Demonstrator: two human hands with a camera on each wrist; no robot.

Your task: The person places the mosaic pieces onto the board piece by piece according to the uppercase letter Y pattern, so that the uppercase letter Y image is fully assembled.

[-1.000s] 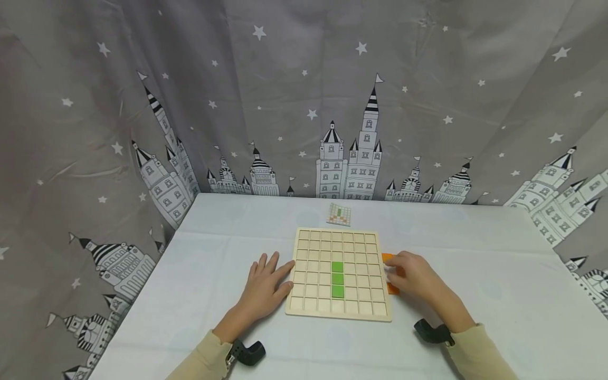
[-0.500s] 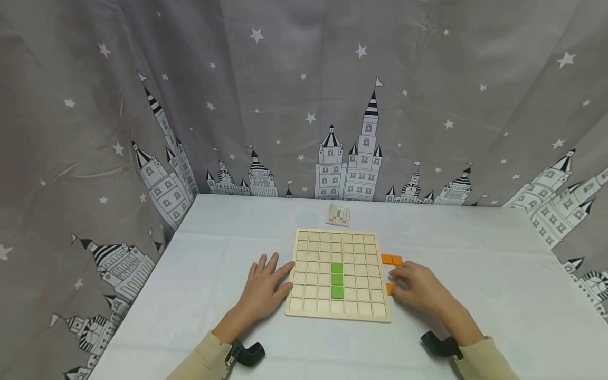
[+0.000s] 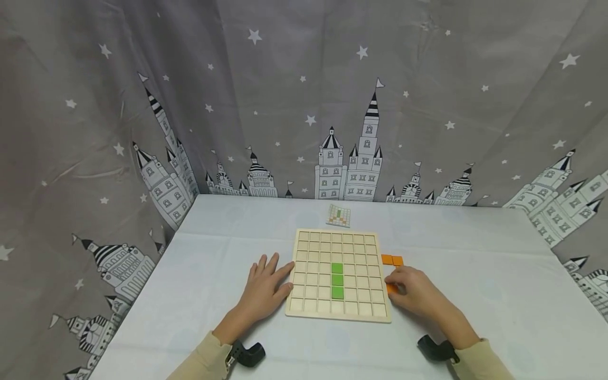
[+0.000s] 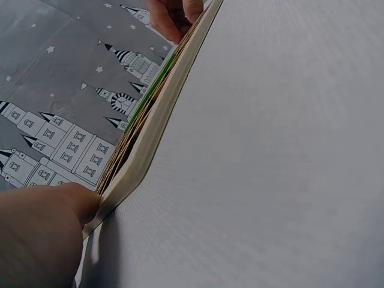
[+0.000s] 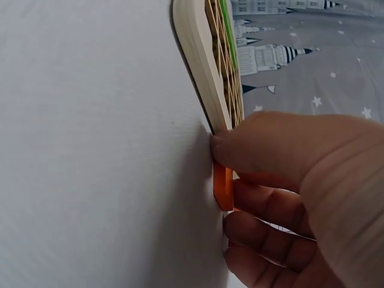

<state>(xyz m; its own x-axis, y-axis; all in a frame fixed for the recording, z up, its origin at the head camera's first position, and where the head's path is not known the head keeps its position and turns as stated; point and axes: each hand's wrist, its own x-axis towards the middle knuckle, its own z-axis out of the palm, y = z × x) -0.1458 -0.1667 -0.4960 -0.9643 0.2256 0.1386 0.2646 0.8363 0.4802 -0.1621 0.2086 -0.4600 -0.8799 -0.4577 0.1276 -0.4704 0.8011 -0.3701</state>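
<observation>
A pale wooden grid board [image 3: 309, 306] lies flat on the white table, with several green square tiles [image 3: 337, 281] in one column. My left hand [image 3: 261, 290] rests at the board's left edge, fingers spread, index finger and thumb touching the rim. In the left wrist view, its thumb [image 4: 81, 201] meets the board's side [image 4: 153, 135]. Beside the right edge, my right hand [image 3: 415, 289] pinches an orange square tile [image 3: 391, 288] between thumb and fingers. The right wrist view shows this orange tile [image 5: 223, 189] below the thumb; the fingers partly hide it.
Other orange tiles [image 3: 391, 259] lie just past the board's upper right side, one partly covered by the right hand. A small pattern card [image 3: 339, 216] stands behind the board. Behind the table hangs a grey curtain [image 3: 285, 79] printed with castles and stars.
My right hand has left the upper orange tiles, drawn back toward me, then moved slightly left onto the lower orange tile. The left hand and the board stay put.
</observation>
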